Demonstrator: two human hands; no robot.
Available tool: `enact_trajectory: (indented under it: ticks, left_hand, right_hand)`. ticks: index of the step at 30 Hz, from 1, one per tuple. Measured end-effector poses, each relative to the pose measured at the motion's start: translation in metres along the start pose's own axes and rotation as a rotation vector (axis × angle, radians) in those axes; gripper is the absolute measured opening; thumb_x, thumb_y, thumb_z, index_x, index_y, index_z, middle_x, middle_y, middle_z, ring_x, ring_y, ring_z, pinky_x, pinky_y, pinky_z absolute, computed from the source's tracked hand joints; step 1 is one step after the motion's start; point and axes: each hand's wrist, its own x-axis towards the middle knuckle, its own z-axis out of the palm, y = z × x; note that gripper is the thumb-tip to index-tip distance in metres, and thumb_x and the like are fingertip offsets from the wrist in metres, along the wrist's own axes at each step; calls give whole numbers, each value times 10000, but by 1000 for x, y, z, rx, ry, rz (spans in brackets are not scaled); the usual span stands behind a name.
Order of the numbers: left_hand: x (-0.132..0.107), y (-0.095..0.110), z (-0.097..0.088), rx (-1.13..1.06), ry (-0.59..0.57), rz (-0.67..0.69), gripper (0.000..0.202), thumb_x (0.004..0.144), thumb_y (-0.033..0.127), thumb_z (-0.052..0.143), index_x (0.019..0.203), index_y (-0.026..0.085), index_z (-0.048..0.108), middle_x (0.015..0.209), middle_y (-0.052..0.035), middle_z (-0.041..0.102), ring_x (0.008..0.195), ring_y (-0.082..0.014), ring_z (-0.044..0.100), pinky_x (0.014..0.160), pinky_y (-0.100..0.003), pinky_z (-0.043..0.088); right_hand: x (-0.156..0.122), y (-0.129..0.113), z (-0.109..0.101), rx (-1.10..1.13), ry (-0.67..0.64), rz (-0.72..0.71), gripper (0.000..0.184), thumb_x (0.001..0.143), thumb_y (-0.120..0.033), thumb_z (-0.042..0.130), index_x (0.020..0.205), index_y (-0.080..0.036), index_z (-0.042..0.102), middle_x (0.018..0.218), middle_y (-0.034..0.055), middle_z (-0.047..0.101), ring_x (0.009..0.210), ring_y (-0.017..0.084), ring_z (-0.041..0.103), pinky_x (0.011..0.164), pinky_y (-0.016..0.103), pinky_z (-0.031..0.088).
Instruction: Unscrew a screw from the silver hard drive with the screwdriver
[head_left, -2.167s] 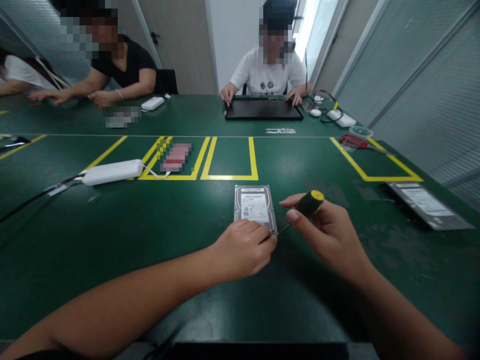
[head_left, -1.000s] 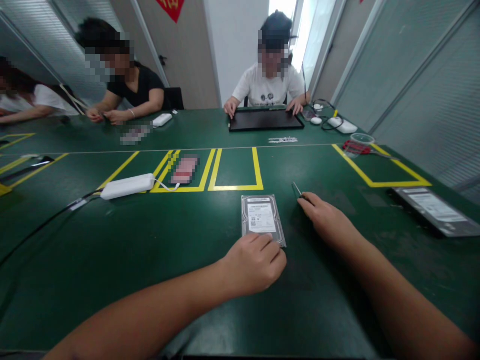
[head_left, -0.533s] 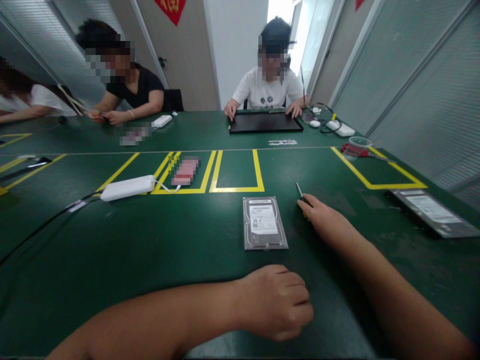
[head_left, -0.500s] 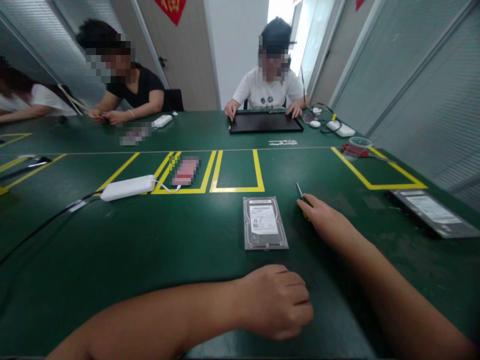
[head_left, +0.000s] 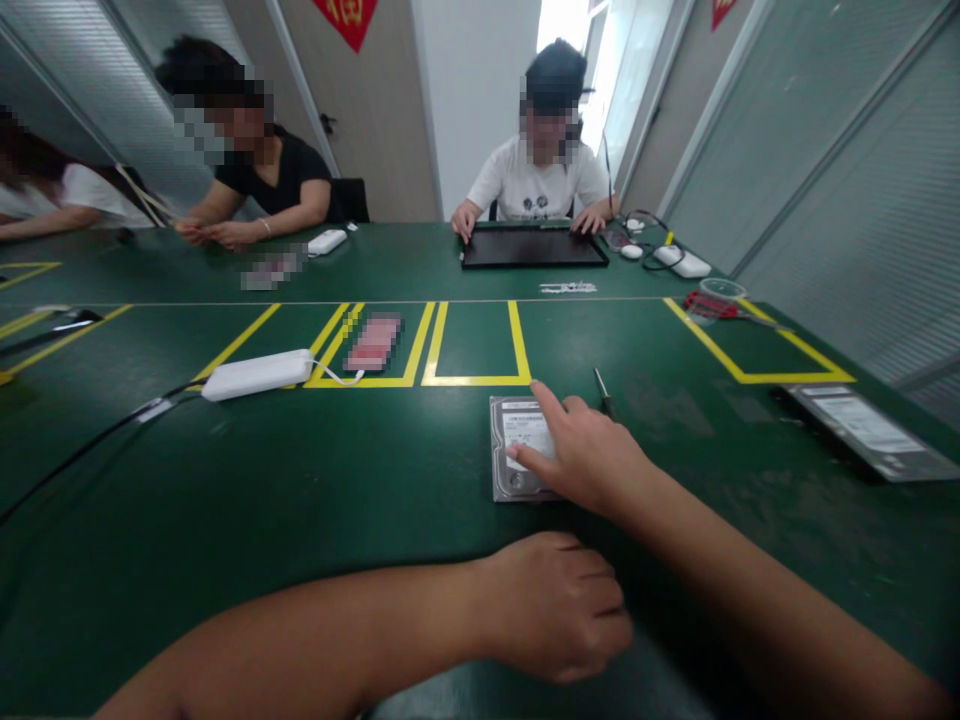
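Note:
A hard drive [head_left: 517, 455] with a white label lies flat on the green table in front of me. My right hand [head_left: 589, 450] is over its right side, thumb and index finger spread apart; whether the fingertips touch the drive I cannot tell. Just beyond that hand a screwdriver [head_left: 603, 392] lies on the table, its handle partly covered by the hand. Nearer to me my left hand [head_left: 566, 605] rests in a fist, knuckles up. The inside of the fist is hidden.
A second drive-like unit [head_left: 870, 430] lies at the right. Yellow tape [head_left: 476, 380] marks rectangles on the table. A white power strip [head_left: 259, 374] and a phone [head_left: 373, 343] are at the left. Across the table a person [head_left: 536, 165] handles a black panel [head_left: 536, 247].
My right hand has let go of the screwdriver, which now lies on the table, and has moved left over the hard drive with its fingers opening. The left fist has barely moved.

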Motion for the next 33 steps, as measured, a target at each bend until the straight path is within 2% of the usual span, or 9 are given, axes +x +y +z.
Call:
enact_trajectory:
  ticks: [3, 7, 11, 15, 20, 25, 29, 31, 33]
  left_hand:
    - [0, -1, 2, -3, 18, 5, 181, 927, 311, 507, 912, 171, 621, 922, -49, 664, 925, -208, 619, 768, -363, 476]
    - [0, -4, 3, -5, 20, 16, 182, 919, 319, 521, 899, 172, 625, 912, -52, 668, 909, -207, 616, 769, -361, 474]
    - [1, -4, 1, -6, 21, 23, 169, 909, 312, 536, 876, 172, 624, 860, -38, 652, 825, -198, 604, 714, -366, 460]
    - [2, -4, 2, -8, 53, 23, 145, 880, 304, 565, 839, 174, 614, 790, -18, 624, 719, -184, 569, 652, -372, 430]
    - [1, -4, 3, -18, 53, 16, 136, 878, 303, 567, 845, 177, 606, 794, -11, 618, 724, -184, 573, 659, -370, 419]
    - [1, -4, 3, -4, 66, 11, 156, 883, 315, 554, 845, 176, 613, 785, -11, 614, 721, -189, 578, 654, -372, 415]
    - [1, -3, 4, 7, 90, 22, 161, 884, 304, 549, 848, 167, 627, 779, -21, 620, 718, -189, 583, 639, -372, 417]
    - [1, -3, 4, 18, 84, 28, 178, 892, 305, 542, 869, 161, 643, 790, -31, 632, 721, -187, 589, 642, -366, 422]
    - [1, -2, 5, 26, 75, 23, 184, 894, 302, 535, 880, 161, 653, 789, -33, 637, 696, -177, 587, 614, -351, 413]
  right_hand:
    - [5, -13, 2, -68, -1, 23, 933, 837, -810, 413, 1575, -290, 177, 1387, 238, 386, 901, 352, 644, 724, 468, 521]
    - [14, -22, 11, -92, -9, 20, 971, 818, -864, 343, 1580, -295, 151, 1477, 274, 244, 944, 353, 631, 773, 467, 501]
    - [19, -28, 18, -106, -2, 22, 998, 796, -873, 384, 1575, -288, 166, 1485, 280, 234, 1002, 370, 601, 800, 469, 489]
    - [19, -35, 18, -139, -11, 6, 941, 826, -786, 459, 1568, -273, 193, 1489, 285, 232, 1025, 397, 590, 794, 476, 483]
    - [19, -39, 14, -127, -44, -11, 917, 809, -668, 546, 1565, -256, 229, 1497, 258, 238, 1063, 421, 563, 807, 493, 477]
    - [14, -37, 14, -77, -66, -112, 975, 740, -594, 623, 1567, -266, 224, 1512, 196, 241, 1117, 406, 502, 807, 506, 497]
    - [9, -33, 15, -46, -73, -154, 817, 751, -553, 621, 1476, -263, 378, 1472, 179, 290, 1110, 385, 504, 805, 519, 509]
    - [5, -31, 15, -40, -72, -143, 710, 782, -587, 604, 1393, -258, 457, 1453, 188, 303, 1097, 379, 514, 792, 510, 513]
    - [1, -32, 16, -52, -72, -112, 723, 794, -665, 585, 1371, -247, 469, 1436, 211, 318, 1080, 384, 524, 780, 508, 513]
